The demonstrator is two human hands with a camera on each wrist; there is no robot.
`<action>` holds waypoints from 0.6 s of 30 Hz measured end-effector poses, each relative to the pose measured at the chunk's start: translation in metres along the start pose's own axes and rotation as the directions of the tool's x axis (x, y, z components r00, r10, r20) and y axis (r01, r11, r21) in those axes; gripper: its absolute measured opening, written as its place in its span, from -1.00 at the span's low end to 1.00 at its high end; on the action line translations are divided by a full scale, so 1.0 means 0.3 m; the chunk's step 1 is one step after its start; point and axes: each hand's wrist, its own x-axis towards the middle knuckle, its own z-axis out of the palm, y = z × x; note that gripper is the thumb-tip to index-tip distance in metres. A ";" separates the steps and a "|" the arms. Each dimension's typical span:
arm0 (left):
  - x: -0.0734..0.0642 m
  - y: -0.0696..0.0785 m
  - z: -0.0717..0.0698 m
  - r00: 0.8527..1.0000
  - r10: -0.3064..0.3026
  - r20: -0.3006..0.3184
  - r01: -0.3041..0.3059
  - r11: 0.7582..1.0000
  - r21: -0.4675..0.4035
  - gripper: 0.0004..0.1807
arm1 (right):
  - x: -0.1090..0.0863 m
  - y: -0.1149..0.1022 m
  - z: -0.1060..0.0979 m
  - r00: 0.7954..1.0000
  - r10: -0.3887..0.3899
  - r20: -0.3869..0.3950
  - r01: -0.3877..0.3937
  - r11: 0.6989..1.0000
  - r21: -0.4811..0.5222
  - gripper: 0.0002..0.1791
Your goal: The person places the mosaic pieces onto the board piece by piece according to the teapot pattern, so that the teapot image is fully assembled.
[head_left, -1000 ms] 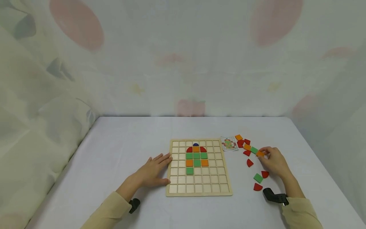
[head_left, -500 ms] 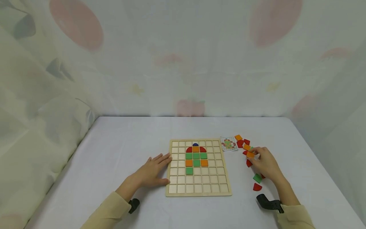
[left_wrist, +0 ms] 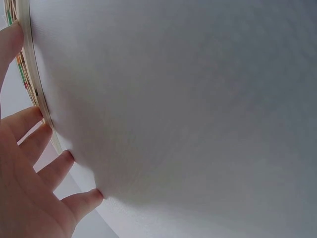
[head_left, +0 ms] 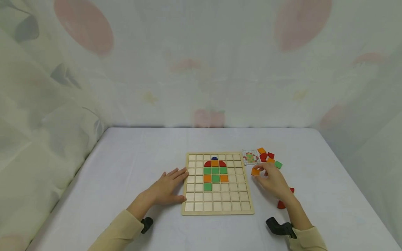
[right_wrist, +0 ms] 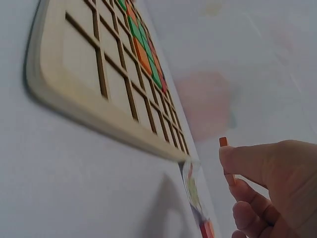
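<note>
A wooden grid board (head_left: 194, 207) lies on the table, with blue, red, orange and green tiles set in its upper and middle cells. In the left wrist view, fingertips of my left hand (head_left: 168, 188) touch the board's edge; in the head view the fingers are spread along its left side. My right hand (head_left: 272, 182) pinches an orange square tile (head_left: 255, 171) between thumb and fingers, just right of the board. The right wrist view shows that orange tile (right_wrist: 224, 142) edge-on, raised off the table. The lowest green tile (head_left: 208, 187) sits alone in its row.
A small printed pattern card (head_left: 250, 157) lies by the board's upper right corner. Beside it are loose red, orange and green pieces, including a green square (head_left: 278, 164). A red piece (head_left: 281, 205) is partly covered by my right wrist. A patterned cloth (head_left: 201, 69) hangs behind.
My right hand has carried the orange tile leftward from the loose pieces to beside the board's right edge. My left hand has stayed at the board's left edge.
</note>
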 end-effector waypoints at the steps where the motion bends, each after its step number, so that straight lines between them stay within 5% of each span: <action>1: 0.000 0.000 -0.001 1.000 0.001 0.000 -0.001 1.000 0.001 -0.10 | 0.001 -0.010 0.009 1.000 0.003 0.008 -0.003 1.000 0.003 -0.72; 12: 0.001 -0.003 -0.003 1.000 0.006 0.005 -0.005 1.000 -0.008 -0.11 | 0.002 -0.122 0.126 0.993 0.025 0.111 -0.035 0.996 0.084 -0.73; 18: 0.002 -0.006 0.001 1.000 0.001 0.008 -0.001 1.000 -0.007 -0.10 | -0.004 -0.177 0.181 0.988 -0.043 0.149 0.028 0.994 0.105 -0.73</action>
